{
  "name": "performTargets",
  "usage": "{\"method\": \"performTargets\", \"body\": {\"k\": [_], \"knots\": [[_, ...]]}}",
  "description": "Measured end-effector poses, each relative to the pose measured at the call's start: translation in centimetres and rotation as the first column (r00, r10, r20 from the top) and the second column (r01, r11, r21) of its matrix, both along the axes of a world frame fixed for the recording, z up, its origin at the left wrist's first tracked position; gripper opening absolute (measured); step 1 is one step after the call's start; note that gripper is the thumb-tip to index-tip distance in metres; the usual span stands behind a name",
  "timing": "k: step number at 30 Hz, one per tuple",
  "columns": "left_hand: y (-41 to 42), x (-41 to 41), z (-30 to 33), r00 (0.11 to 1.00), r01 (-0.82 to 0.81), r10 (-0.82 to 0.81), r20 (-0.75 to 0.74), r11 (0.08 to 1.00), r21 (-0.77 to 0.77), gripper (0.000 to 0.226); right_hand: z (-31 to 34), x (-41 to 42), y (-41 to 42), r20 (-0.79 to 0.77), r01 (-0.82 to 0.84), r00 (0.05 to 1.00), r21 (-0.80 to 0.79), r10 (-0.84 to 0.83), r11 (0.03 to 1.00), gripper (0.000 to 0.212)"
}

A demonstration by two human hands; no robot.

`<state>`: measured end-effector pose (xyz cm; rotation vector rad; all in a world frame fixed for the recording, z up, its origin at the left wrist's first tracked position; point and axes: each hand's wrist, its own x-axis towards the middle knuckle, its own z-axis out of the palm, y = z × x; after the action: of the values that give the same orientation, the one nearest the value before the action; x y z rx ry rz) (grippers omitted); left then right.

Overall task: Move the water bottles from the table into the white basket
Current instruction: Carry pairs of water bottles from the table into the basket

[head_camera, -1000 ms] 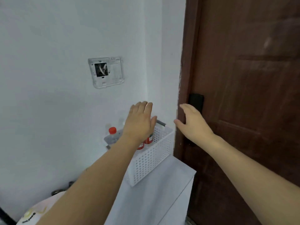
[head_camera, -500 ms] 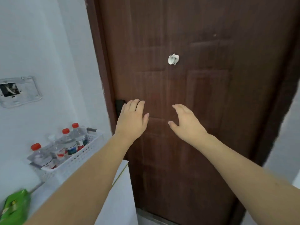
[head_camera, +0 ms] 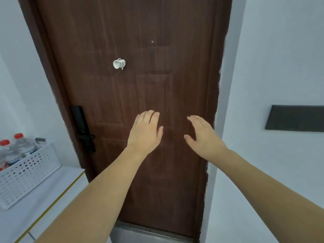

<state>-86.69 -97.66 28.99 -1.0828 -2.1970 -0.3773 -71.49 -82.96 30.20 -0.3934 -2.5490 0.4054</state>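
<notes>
Left hand (head_camera: pixel 145 132): held out in front of the brown door (head_camera: pixel 133 95), fingers straight and together, nothing carried.
Right hand (head_camera: pixel 201 135): held out beside it, fingers straight, thumb spread, nothing carried.
Contact with door: cannot be told from this view; both hands are seen against the panel, well apart from the basket.
Water bottles (head_camera: pixel 21 148): red-capped, clear, seen standing upright inside the white basket (head_camera: pixel 31 174) at far left; at least two caps are counted, and more may be cut off by the frame edge.
Basket position: set on the white table (head_camera: pixel 47 195), near the wall and just left of the door frame.
Table top: in the visible part only the basket is seen, no loose bottle; the rest of the surface is out of frame.
Door hardware: black handle (head_camera: pixel 84 130) at the left edge, small white hook (head_camera: pixel 119 64) higher up.
Wall right: dark panel (head_camera: pixel 296 118) mounted, unrelated to the task.
Progress: judged at or near complete, since the visible bottles are already binned and both hands are free.
Remaining: a check of the unseen table area for leftovers is judged the only open item.
</notes>
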Motion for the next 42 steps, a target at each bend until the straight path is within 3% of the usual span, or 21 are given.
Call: {"method": "performTargets", "body": {"k": [6, 12, 19, 27, 32, 42], "knots": [[4.7, 6.5, -0.1, 1.000, -0.016, 0.016, 0.022, 1.000, -0.007, 0.051, 0.0, 8.1, 4.7, 0.024, 0.046, 0.999, 0.006, -0.046, 0.999, 0.062], [11.4, 16.6, 1.2, 0.985, 0.014, -0.034, -0.167, 0.993, -0.121, 0.053, -0.6, 17.5, 10.5, 0.003, 0.024, 1.000, 0.026, -0.024, 0.999, 0.060], [18.1, 26.2, -1.7, 0.995, 0.012, -0.024, -0.095, 0.991, -0.130, 0.054, -2.9, 26.8, 18.0, 0.115, 0.013, 0.993, -0.035, -0.009, 0.999, 0.061], [25.7, 34.3, -3.6, 0.994, 0.092, -0.100, -0.046, 0.986, -0.142, 0.053, -4.1, 35.0, 25.4, 0.073, 0.041, 0.997, -0.034, -0.038, 0.999, 0.060], [31.4, 41.0, -4.4, 0.981, 0.125, -0.155, -0.118, 0.965, -0.231, 0.048, -4.8, 43.3, 32.1, 0.067, 0.048, 0.997, -0.051, -0.045, 0.998, 0.059], [43.3, 54.1, -6.0, 0.954, 0.277, -0.292, -0.069, 0.945, -0.172, 0.045, -6.5, 55.4, 43.8, 0.129, 0.092, 0.988, -0.093, -0.079, 0.991, 0.058]]}}
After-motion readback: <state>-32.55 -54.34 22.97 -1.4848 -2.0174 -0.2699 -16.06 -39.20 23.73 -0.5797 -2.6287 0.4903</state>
